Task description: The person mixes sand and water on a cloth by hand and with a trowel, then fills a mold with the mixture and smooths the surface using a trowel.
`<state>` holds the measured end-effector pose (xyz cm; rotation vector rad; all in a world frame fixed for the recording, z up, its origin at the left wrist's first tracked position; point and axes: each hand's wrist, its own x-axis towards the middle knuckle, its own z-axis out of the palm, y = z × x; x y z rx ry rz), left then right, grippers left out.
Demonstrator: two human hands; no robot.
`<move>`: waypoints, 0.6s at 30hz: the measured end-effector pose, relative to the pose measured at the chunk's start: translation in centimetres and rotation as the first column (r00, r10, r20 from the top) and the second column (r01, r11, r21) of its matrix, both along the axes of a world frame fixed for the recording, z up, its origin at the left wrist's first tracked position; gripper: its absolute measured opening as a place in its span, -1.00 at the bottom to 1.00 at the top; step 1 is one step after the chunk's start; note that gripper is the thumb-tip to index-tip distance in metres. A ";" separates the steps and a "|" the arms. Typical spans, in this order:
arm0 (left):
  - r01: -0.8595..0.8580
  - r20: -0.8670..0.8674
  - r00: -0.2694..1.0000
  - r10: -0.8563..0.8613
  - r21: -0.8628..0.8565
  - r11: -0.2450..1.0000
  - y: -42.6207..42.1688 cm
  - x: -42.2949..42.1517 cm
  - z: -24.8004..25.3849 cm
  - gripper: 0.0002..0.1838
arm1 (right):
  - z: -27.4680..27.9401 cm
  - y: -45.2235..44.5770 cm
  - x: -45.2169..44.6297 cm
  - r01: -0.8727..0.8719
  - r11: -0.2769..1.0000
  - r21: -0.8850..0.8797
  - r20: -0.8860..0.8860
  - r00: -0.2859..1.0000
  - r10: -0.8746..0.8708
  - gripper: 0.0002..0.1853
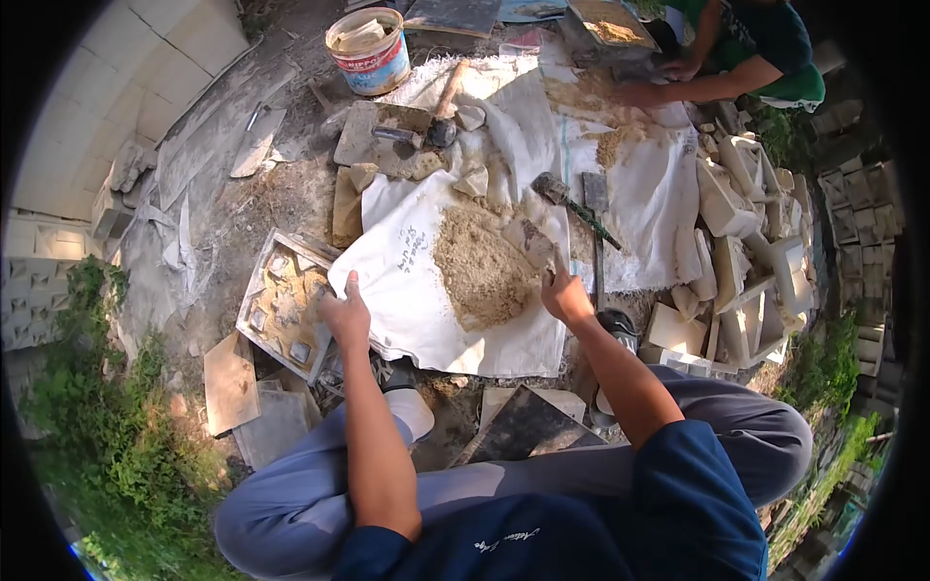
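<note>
A white woven sack (387,276) with dark handwriting is spread in front of me, bearing a heap of tan, sandy powder (480,266). My left hand (346,312) is closed on the sack's left edge, thumb on top. At the right edge, my right hand (567,293) is also closed on the cloth, its lower fingers hidden. Close to that hand's fingertips, a flat greyish piece (528,240) rests against the powder; its kind is unclear. Beside my left hand stands a square mould frame (281,305) with powder and small blocks inside.
Beyond the sack lie a wooden-handled hammer (449,102), another hammer (572,203) and a flat metal bar (596,228). Pale cast blocks (746,242) pile up at right. A labelled bucket (368,53) stands at the back. Another person's hands (654,87) work at upper right.
</note>
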<state>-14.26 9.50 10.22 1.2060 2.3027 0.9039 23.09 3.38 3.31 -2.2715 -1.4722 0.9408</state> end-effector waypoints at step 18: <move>0.073 -0.110 0.992 -0.065 0.070 0.995 -0.5 -0.2 0.7 -0.47 | -3.5 9.5 3.8 0.478 0.878 0.001 0.012 0.878 -0.478 -0.42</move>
